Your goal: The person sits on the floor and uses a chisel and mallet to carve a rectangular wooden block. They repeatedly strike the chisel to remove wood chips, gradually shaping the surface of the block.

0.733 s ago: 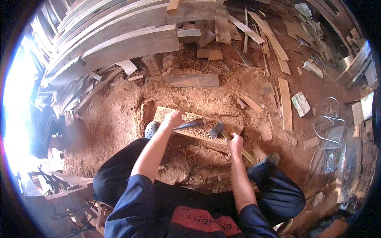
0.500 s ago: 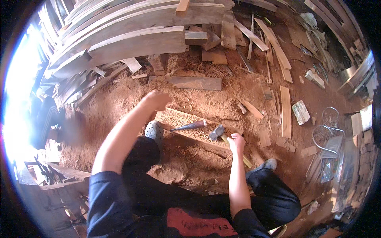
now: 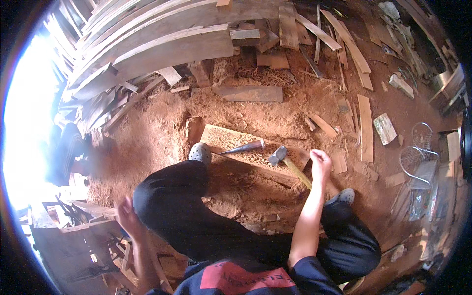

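Note:
A wooden board [image 3: 216, 133] lies on the ground between my feet, strewn with wood chips. On it rests a chisel [image 3: 248, 146] with a dark handle, its blade toward my left foot. Beside the chisel lies a hammer [image 3: 278, 155], its yellowish handle slanting toward my right forearm. My right hand [image 3: 321, 164] is just right of that handle, apart from it, with its fingers curled together and nothing visible in them. My left hand [image 3: 129, 219] is low beside my left knee, away from both tools; motion blurs its fingers.
Long planks [image 3: 177, 49] are stacked across the far side. Loose offcuts [image 3: 366, 128] and a wire rack [image 3: 418, 164] lie to the right. A wooden frame holding scraps [image 3: 73, 236] stands at lower left. A wood block [image 3: 193, 129] touches the board's left end.
My left hand has swung from above the board's left end down beside my left knee. My right hand has come off the hammer's handle to its right; the hammer stays on the board.

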